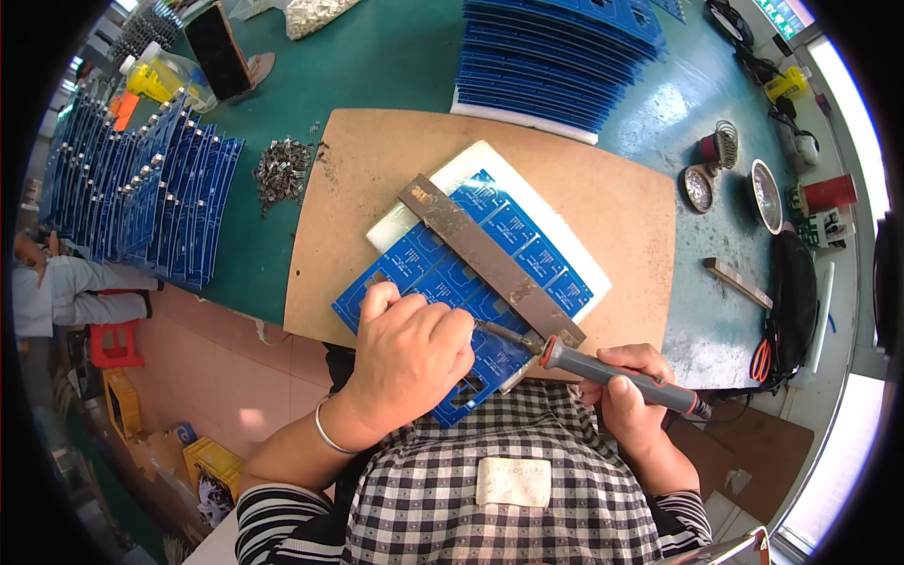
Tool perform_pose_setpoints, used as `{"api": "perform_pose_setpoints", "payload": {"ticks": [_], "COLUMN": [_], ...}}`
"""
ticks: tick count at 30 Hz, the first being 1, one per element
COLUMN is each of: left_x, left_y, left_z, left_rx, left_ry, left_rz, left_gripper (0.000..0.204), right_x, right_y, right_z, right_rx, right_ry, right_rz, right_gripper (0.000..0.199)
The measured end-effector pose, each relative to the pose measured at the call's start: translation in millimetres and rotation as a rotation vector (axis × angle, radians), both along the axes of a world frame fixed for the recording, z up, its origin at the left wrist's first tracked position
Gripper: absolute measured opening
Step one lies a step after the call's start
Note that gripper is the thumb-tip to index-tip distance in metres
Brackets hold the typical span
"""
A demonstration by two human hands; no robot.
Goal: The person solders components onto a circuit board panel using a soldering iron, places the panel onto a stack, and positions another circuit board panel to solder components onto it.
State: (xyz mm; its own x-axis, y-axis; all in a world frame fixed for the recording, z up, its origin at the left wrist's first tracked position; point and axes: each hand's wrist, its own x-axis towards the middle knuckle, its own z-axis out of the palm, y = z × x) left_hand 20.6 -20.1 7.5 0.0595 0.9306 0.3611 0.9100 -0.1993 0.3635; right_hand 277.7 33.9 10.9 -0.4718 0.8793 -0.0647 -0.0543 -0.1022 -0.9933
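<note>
A blue circuit board panel [412,261] lies tilted on a white foam pad [586,266], under a dark flat bar [490,259] that crosses it diagonally. My right hand [633,407] grips a soldering iron [617,377] with a grey handle, its tip pointing left toward the board. Over the panel's near left part, my left hand [410,353] is closed with fingers curled. Whatever its fingers pinch is hidden, as is the exact spot where the iron's tip ends beside them.
A brown work board [626,198] lies beneath the pad. Stacked blue boards [546,66] stand behind, with more board rows [141,198] at left. Small metal parts [282,169] lie in a pile. At right are a solder coil [720,149], round dishes [766,196] and scissors [763,358].
</note>
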Motion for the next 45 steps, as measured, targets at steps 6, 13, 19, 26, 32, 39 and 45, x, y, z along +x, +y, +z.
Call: {"api": "perform_pose_setpoints", "payload": {"ticks": [6, 13, 19, 26, 32, 39, 45], "left_x": [-2, -5, -19, -18, 7, 4, 5], "left_y": [3, 6, 0, -15, -26, -30, -33], "left_z": [2, 0, 7, 17, 17, 12, 9], "left_rx": [-0.021, -0.029, 0.037, 0.019, 0.060, 0.001, -0.052], "left_ry": [0.000, 0.000, -0.010, -0.282, -0.478, -0.498, -0.488], "left_rz": [0.009, 0.033, 0.053, -0.001, -0.238, -0.321, -0.221], "left_gripper": [0.019, 0.018, 0.014, 0.018, 0.017, 0.007, 0.006], "right_x": [-2, -6, -2, 10, -41, -78, -71], "right_y": [2, 3, 8, -2, 16, -1, -2], "right_z": [1, 3, 11, 11, 12, 5, -1], "right_rx": [0.005, 0.015, 0.125, 0.084, 0.476, 0.662, 0.600], "right_ry": [-0.011, -0.018, -0.113, 0.112, 0.088, 0.228, 0.166], "right_rz": [0.013, 0.019, 0.069, -0.049, 0.235, 0.049, 0.224], "right_gripper": [0.028, 0.028, 0.030, 0.043, 0.032, 0.027, 0.025]}}
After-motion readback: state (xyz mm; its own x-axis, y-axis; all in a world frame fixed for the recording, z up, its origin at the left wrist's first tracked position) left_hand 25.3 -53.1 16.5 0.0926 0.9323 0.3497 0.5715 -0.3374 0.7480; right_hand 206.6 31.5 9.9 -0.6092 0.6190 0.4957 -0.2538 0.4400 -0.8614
